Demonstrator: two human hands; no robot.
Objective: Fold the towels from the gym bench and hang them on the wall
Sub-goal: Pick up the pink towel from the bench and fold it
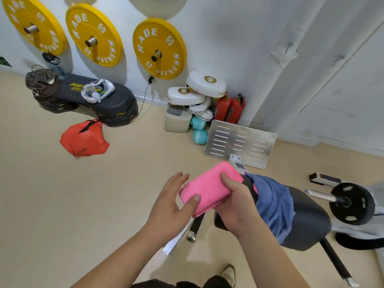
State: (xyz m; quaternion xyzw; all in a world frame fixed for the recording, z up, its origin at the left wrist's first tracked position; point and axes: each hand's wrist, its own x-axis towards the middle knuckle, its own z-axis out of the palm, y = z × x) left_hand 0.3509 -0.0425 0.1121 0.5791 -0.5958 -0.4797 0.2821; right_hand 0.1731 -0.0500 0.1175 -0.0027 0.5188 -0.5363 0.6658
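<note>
Pink towel [209, 189], folded into a thick pad, gripped by left hand [174, 206] and right hand [236, 206].

Fuzzy cloth pink towel [207, 188], matt padded bench [307, 221]

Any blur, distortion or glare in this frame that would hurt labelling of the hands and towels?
Head view: strong wide-angle bending, the wall panels bow at right; lighting is even and soft, with faint shadows under the yellow plates; mild glare on the metal plate; the left hand, right hand and pink towel are slightly soft but readable; the blue towel on the bench is clear.
</note>
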